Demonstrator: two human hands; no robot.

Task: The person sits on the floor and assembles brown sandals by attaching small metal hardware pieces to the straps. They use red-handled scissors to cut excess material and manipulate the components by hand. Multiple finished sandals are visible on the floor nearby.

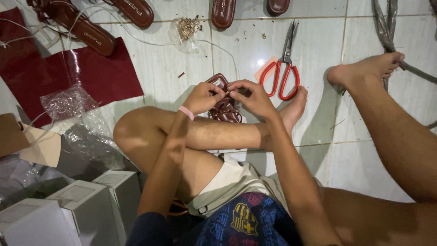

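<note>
I sit on a white tiled floor with my legs folded. A brown strappy sandal (224, 108) rests against my shin. My left hand (201, 97), with a pink band at the wrist, pinches a small part at the sandal's top. My right hand (251, 97) meets it from the right, its fingers closed on the same spot on the straps. Both hands touch each other above the sandal.
Red-handled scissors (284, 73) lie just right of my hands. Brown sandals (86, 29) and soles line the far edge, beside a small bag of metal fittings (186, 28). Dark red sheet material (93, 73), crumpled plastic (73, 102) and white boxes (68, 209) lie at the left.
</note>
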